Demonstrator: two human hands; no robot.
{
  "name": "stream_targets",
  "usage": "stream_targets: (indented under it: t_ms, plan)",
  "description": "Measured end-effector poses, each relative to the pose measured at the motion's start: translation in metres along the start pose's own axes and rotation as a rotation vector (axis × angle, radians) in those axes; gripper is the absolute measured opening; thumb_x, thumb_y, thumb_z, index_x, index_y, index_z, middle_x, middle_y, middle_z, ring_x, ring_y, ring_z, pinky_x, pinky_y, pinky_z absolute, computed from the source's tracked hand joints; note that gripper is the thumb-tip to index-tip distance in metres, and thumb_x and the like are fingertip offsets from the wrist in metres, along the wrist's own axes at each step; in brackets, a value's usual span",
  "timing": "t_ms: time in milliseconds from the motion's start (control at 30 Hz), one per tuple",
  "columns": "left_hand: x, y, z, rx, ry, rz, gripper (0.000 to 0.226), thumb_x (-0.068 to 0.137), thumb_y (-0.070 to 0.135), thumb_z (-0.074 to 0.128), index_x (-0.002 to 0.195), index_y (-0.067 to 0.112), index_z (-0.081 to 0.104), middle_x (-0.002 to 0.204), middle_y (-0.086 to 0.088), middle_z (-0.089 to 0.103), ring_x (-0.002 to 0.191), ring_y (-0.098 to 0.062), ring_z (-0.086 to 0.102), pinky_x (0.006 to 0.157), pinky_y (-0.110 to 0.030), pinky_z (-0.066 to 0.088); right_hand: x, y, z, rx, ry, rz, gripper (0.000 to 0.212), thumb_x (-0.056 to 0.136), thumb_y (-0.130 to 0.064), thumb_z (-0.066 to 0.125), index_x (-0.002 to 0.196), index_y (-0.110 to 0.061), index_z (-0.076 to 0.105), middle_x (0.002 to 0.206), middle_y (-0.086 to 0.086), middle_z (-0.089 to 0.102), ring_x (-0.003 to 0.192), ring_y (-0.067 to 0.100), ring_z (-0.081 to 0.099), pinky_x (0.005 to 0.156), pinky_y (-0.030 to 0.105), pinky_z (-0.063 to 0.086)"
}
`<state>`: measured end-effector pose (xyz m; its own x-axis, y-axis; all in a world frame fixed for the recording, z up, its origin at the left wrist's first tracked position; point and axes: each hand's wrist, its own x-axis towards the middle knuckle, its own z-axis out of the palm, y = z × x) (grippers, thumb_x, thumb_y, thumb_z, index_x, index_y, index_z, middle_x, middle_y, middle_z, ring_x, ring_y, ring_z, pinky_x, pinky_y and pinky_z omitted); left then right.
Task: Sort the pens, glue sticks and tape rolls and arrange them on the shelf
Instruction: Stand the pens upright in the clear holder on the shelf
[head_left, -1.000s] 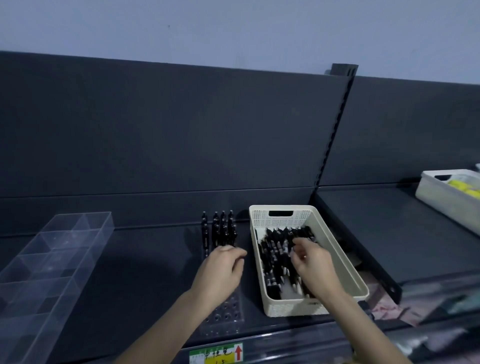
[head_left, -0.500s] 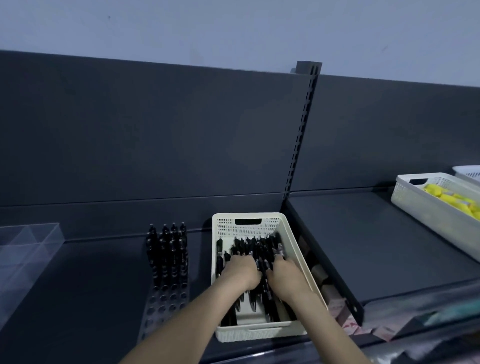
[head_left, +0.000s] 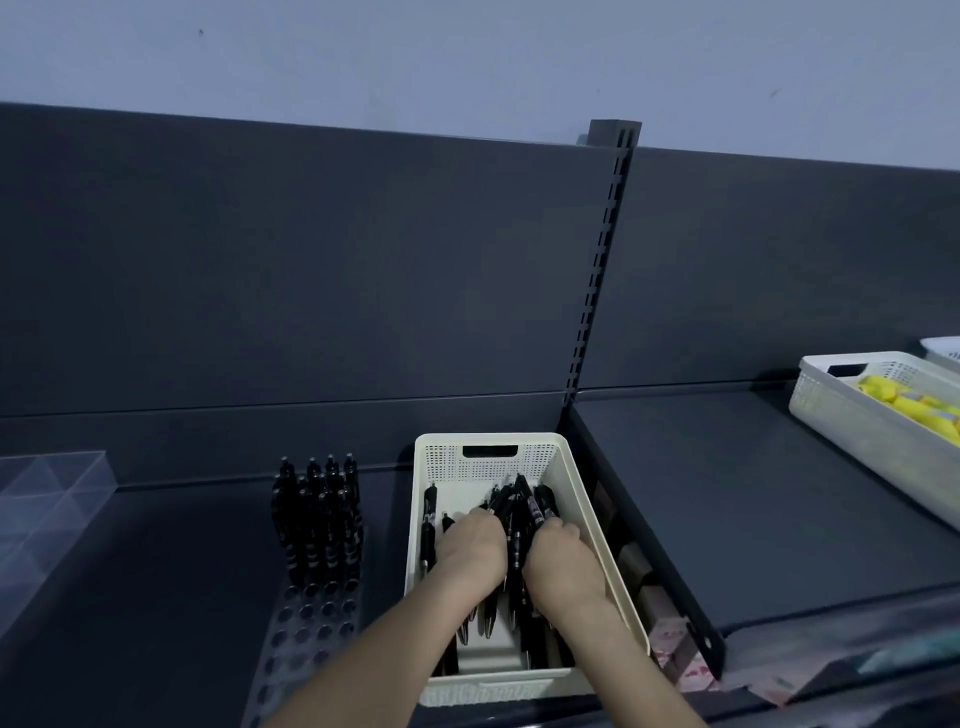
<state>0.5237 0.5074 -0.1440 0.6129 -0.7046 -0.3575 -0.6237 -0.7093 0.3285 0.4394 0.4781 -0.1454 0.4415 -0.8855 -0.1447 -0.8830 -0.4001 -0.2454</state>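
Pens (head_left: 521, 512) lie heaped in the cream basket (head_left: 488, 439); the left hand (head_left: 475, 545), a second ago at the perforated rack (head_left: 311, 623), has joined the right hand (head_left: 562, 567) there, both curling fingers round one bundle, likely the rack's next batch

Clear divided tray (head_left: 47, 499) far left; slotted upright (head_left: 596, 280) against pale wall (head_left: 467, 52).

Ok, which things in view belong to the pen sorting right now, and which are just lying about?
In the job: black pens in the cream basket; left hand and right hand, both gripping them; pen rack, partly filled.
Lying about: clear divider tray; white basket of yellow items; small boxes below the right shelf.
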Motion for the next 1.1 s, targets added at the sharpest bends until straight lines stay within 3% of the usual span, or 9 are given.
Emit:
stream_targets:
  t_ms: [100,200,333,400,500,633,800,967,1100]
  plan:
    - [-0.001,-0.006,-0.003,-0.133,0.034,0.003,0.045,0.089,0.0,0.043,0.133,0.006,0.039,0.13,-0.012,0.051,0.114,-0.027,0.055,0.085,-0.032,0.046,-0.006,0.006,-0.01,0.056,0.114,-0.067,0.03,0.09,0.001,0.032,0.115,-0.001,0.048,0.122,0.014,0.05,0.105,0.028,0.058,0.081,0.03,0.044]
    - [-0.008,-0.02,-0.012,-0.338,0.084,0.107,0.062,0.091,0.0,0.04,0.146,0.017,0.018,0.139,-0.009,0.044,0.104,-0.022,0.057,0.075,-0.026,0.044,-0.013,0.015,-0.016,0.387,0.149,-0.095,0.02,0.095,-0.004,0.034,0.098,-0.003,0.055,0.093,0.01,0.058,0.079,0.024,0.057,0.059,0.021,0.031]
    - [-0.026,-0.032,-0.023,-0.758,-0.001,0.17,0.027,0.093,0.008,0.046,0.12,0.007,0.044,0.106,-0.006,0.059,0.077,-0.012,0.051,0.066,-0.025,0.044,-0.033,0.018,-0.024,1.11,-0.039,-0.013,0.029,0.097,-0.008,0.039,0.072,-0.011,0.052,0.062,0.001,0.047,0.051,0.01,0.041,0.049,0.023,0.031]
    - [-0.042,-0.035,-0.027,-1.083,-0.119,0.171,0.01,0.091,0.003,0.051,0.1,0.006,0.051,0.077,-0.005,0.058,0.062,-0.012,0.05,0.054,-0.022,0.042,-0.045,0.014,-0.028,1.316,-0.129,-0.011,0.027,0.097,-0.01,0.04,0.076,-0.008,0.056,0.062,0.002,0.05,0.051,0.01,0.043,0.05,0.024,0.034]
    - [-0.061,-0.039,-0.033,-1.354,-0.161,0.222,0.013,0.087,-0.004,0.055,0.091,0.008,0.058,0.064,-0.002,0.057,0.054,-0.009,0.051,0.048,-0.017,0.041,-0.065,0.001,-0.032,1.47,-0.223,-0.065,0.022,0.096,-0.01,0.042,0.093,-0.005,0.064,0.069,0.002,0.06,0.057,0.01,0.052,0.055,0.023,0.041]
    - [-0.078,-0.05,-0.042,-1.442,-0.191,0.285,0.014,0.085,-0.001,0.059,0.075,0.008,0.059,0.05,0.003,0.055,0.045,-0.009,0.049,0.045,-0.018,0.042,-0.086,-0.018,-0.031,1.323,-0.165,-0.202,0.027,0.094,-0.004,0.044,0.097,-0.015,0.068,0.085,0.005,0.073,0.082,0.018,0.068,0.077,0.03,0.052]
    - [-0.093,-0.075,-0.054,-1.421,-0.106,0.286,0.015,0.082,0.001,0.064,0.07,0.01,0.062,0.053,0.003,0.056,0.044,-0.005,0.047,0.045,-0.016,0.041,-0.101,-0.044,-0.031,1.067,-0.109,-0.332,0.028,0.093,-0.002,0.045,0.092,-0.023,0.065,0.085,-0.001,0.072,0.078,0.004,0.065,0.07,0.014,0.047]
    - [-0.108,-0.112,-0.066,-1.337,0.013,0.317,0.007,0.082,0.007,0.065,0.076,0.008,0.062,0.065,-0.003,0.054,0.054,-0.009,0.048,0.055,-0.02,0.042,-0.103,-0.069,-0.023,0.767,-0.018,-0.466,0.017,0.093,-0.016,0.051,0.09,-0.021,0.067,0.088,0.004,0.065,0.086,0.017,0.059,0.08,0.032,0.046]
    - [-0.121,-0.145,-0.076,-1.284,0.13,0.304,0.018,0.084,0.012,0.065,0.067,0.018,0.061,0.054,0.006,0.051,0.052,-0.008,0.045,0.058,-0.022,0.041,-0.108,-0.091,-0.023,0.861,-0.067,-0.502,0.016,0.089,-0.008,0.055,0.086,-0.02,0.066,0.081,0.006,0.067,0.079,0.026,0.062,0.078,0.042,0.049]
